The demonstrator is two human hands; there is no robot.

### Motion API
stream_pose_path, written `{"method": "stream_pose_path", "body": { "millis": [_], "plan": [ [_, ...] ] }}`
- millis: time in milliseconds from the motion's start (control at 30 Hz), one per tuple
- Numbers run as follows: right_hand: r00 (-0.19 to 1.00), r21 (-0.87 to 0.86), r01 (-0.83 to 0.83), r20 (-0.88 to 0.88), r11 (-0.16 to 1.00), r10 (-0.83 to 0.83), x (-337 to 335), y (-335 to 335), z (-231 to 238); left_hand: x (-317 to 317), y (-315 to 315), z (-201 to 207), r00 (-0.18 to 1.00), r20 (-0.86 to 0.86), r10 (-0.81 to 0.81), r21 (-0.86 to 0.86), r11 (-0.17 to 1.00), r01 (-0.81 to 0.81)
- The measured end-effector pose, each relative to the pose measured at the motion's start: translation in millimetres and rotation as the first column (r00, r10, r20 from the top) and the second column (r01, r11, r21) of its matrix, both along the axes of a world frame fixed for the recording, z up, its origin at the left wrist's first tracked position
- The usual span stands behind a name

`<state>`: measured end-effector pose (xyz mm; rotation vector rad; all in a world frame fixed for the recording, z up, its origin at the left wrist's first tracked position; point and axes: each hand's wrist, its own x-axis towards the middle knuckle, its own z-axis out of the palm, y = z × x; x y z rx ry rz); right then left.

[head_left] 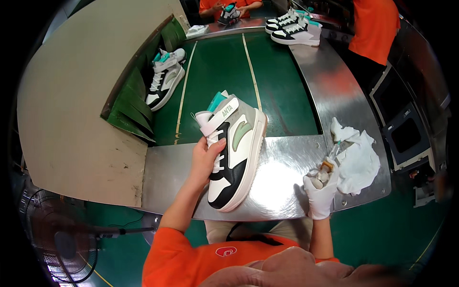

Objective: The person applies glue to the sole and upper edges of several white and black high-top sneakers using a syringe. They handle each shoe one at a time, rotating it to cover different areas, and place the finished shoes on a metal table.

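Right hand (321, 193) curled round clear container (334, 152), contents unclear, near-right corner of tabletop (167, 174). Left hand (203, 160) pinches sneaker (245, 155) just to its right.

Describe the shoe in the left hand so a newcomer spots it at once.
Find the green belt, then the metal ledge at its near end. Over that ledge, the left hand holds a black-and-white shoe. It looks larger and nearer than the other shoes.

Six shoes (236, 153): one nearest, two along the belt's (217, 76) left edge, three around its far end; one fan (62, 244); two co-workers (375, 28).
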<state>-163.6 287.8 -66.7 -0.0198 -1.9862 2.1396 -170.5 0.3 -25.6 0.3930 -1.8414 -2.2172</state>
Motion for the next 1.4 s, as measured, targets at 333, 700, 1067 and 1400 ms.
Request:
{"method": "stream_pose_path", "body": {
  "millis": [333, 700, 1067, 1400],
  "plan": [
    [0.986, 0.455, 0.164, -0.096, 0.875, -0.135, 20.9, 37.7, 10.5, -66.0, -67.3, 33.1, 0.999, -0.035, 0.005, -0.557, 0.830, -0.023],
    [0.934, 0.442, 0.350, -0.102, 0.826, -0.341, 22.9, 42.9, -1.8, -232.5, -198.9, -25.6, 0.879, -0.128, 0.459, -0.933, 0.244, -0.263],
    [0.885, 0.315, 0.421, 0.063, 0.851, -0.461, 17.6, 35.7, -6.3, -276.7, -267.0, -69.9, 0.842, -0.263, 0.471, -0.950, 0.028, -0.312],
    [0.892, -0.091, 0.378, 0.303, 0.921, -0.336, -8.2, 23.8, -15.4, -281.5, -265.5, -45.0, 0.866, -0.264, 0.426, -0.947, 0.056, -0.316]
  ]
}}
